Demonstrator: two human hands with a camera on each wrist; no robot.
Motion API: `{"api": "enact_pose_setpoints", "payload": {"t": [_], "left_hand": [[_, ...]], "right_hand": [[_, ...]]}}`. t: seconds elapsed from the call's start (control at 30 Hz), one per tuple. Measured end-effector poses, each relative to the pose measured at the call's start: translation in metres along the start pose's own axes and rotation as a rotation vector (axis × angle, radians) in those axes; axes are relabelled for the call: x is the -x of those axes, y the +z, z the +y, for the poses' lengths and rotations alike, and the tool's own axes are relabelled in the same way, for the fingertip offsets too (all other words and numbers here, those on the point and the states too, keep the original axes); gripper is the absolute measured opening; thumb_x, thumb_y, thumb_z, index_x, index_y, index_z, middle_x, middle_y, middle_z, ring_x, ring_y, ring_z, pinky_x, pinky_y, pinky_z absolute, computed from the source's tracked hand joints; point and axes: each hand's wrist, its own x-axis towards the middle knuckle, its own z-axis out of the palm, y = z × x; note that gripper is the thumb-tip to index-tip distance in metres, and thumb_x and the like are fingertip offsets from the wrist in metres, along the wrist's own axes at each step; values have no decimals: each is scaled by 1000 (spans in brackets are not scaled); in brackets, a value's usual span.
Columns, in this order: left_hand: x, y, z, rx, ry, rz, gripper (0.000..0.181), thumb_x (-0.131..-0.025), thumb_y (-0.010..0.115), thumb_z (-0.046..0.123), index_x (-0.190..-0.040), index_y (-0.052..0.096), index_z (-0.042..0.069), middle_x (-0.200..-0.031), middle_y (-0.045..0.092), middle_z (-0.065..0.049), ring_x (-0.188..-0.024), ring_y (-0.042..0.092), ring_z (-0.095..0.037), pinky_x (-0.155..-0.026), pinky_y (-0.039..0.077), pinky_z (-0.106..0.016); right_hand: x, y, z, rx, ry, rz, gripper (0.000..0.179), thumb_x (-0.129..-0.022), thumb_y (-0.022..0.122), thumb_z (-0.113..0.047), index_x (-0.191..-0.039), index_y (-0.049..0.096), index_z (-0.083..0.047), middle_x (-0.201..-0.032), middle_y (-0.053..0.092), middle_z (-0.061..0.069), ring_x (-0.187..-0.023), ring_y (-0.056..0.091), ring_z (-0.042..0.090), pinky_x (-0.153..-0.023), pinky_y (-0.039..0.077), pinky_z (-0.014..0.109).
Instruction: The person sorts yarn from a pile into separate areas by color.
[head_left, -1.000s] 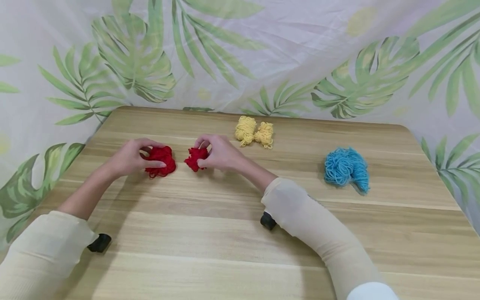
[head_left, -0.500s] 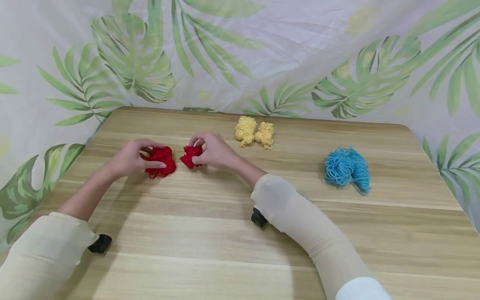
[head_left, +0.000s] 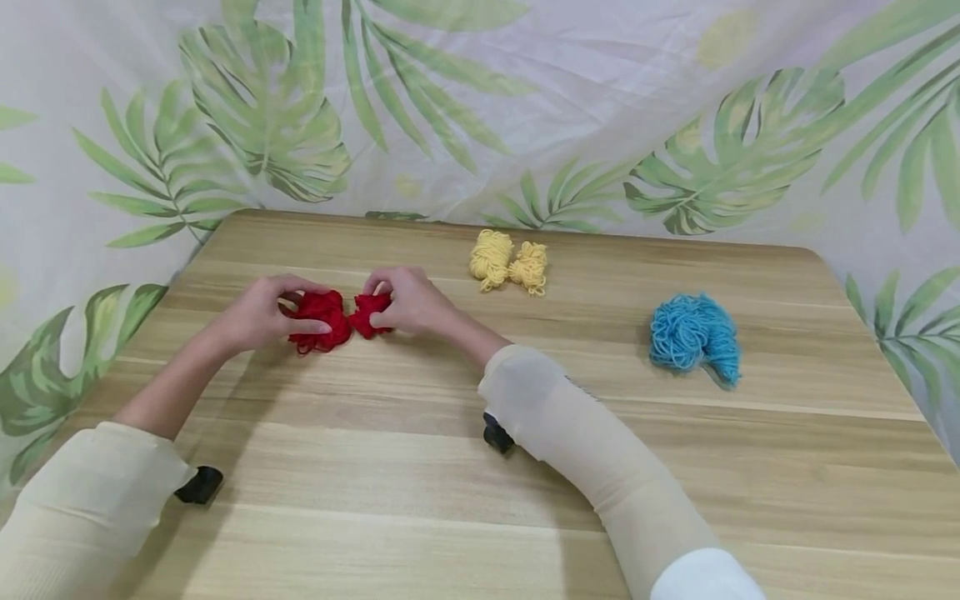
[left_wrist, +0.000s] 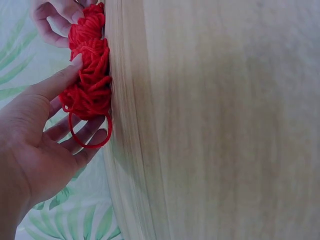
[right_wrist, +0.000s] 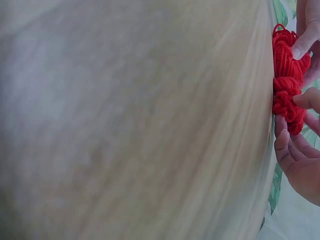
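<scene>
On the left of the table, my left hand (head_left: pixel 262 315) grips a larger red yarn bundle (head_left: pixel 326 321) between thumb and fingers. A loose loop of its strand hangs toward the palm in the left wrist view. My right hand (head_left: pixel 412 302) pinches a smaller red yarn bundle (head_left: pixel 367 315), whose left end meets the larger one. In the right wrist view the smaller bundle (right_wrist: pixel 287 102) sits against the larger bundle (right_wrist: pixel 287 57), with the right thumb on its side. Parts of both bundles are hidden behind the fingers.
Two yellow yarn bundles (head_left: pixel 508 262) lie side by side near the table's back edge. Further right lies a blue yarn bundle (head_left: pixel 693 333). Behind the wooden table (head_left: pixel 375 500) hangs a leaf-printed cloth (head_left: pixel 480 100).
My right hand has moved left with the smaller red yarn bundle, closing the gap to the larger one. The left hand has stayed in place on its bundle.
</scene>
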Motion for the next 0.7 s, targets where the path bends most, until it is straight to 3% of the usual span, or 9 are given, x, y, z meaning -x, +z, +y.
{"api": "enact_pose_setpoints", "payload": {"t": [0.33,0.7], "left_hand": [[0,-1,2,-8,-1,-3,54,-85,87,13,-131,66,-8,-123,67,-28,-104,67,-39,-75,50,-14],[-1,0,0,-21,1,-3,55,-86,87,16,-131,66,-7,-123,67,-28,-104,67,-39,-74,50,-14]], "right_hand": [[-4,6,0,-24,-1,3,23,-90,76,-3,-112,72,-6,-105,75,10,-82,66,12,-67,52,16],[-4,5,0,23,-11,15,27,-92,78,-8,-119,74,-7,-103,71,5,-79,66,9,-70,50,15]]}}
